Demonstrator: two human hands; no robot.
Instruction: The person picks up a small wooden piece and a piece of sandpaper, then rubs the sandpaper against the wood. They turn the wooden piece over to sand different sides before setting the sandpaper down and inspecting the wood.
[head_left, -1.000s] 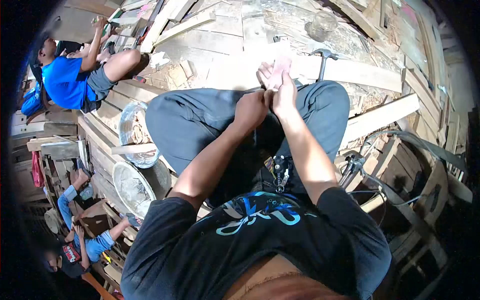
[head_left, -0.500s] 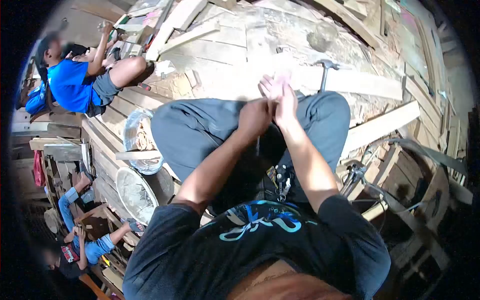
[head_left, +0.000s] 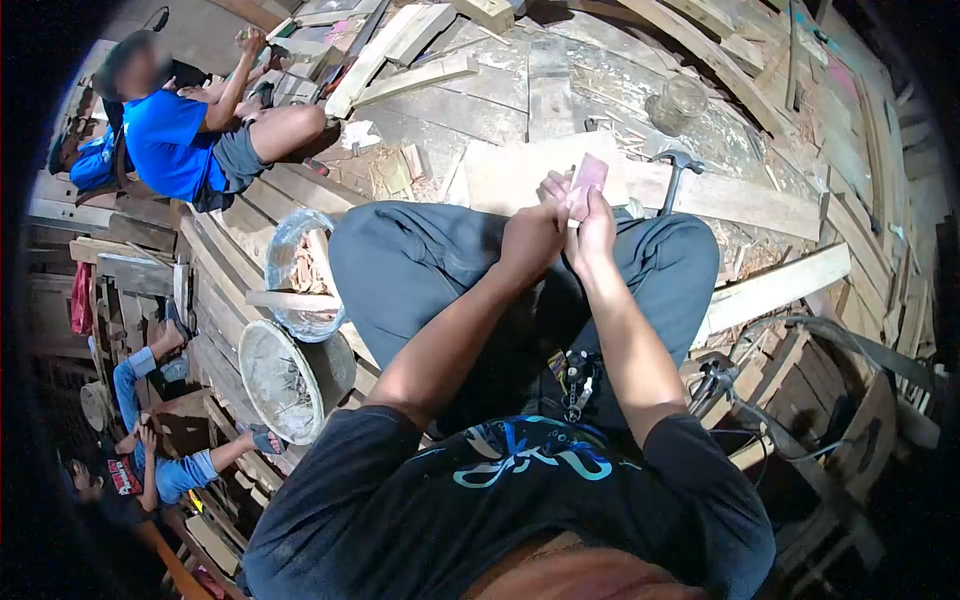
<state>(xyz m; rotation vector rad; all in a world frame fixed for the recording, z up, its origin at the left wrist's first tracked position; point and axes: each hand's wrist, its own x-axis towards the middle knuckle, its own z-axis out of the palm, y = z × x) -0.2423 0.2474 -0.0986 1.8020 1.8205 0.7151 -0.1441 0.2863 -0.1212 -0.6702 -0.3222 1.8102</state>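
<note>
My right hand [head_left: 595,228] is closed around a flat pink piece that looks like sandpaper [head_left: 593,170], its upper end standing out above the fingers. Pressed up close beside it, my left hand [head_left: 532,238] has its fingers curled in. A small pale bit, perhaps wood, shows between the two hands, but what the left fingers hold is hidden. Both hands are above my lap, near a pale board [head_left: 508,172] on the floor. To their right a claw hammer [head_left: 673,180] rests against a long plank [head_left: 740,200].
On the left are a clear tub [head_left: 283,318] of wood scraps and a whitish bucket [head_left: 262,402]. A person in blue [head_left: 165,140] sits at the upper left, another [head_left: 150,480] at the lower left. A glass jar [head_left: 680,102] and loose timber lie ahead.
The view has shifted slightly, and the glare over my hands has faded. The pink piece now shows clearly above the right fingers. Both hands remain together.
</note>
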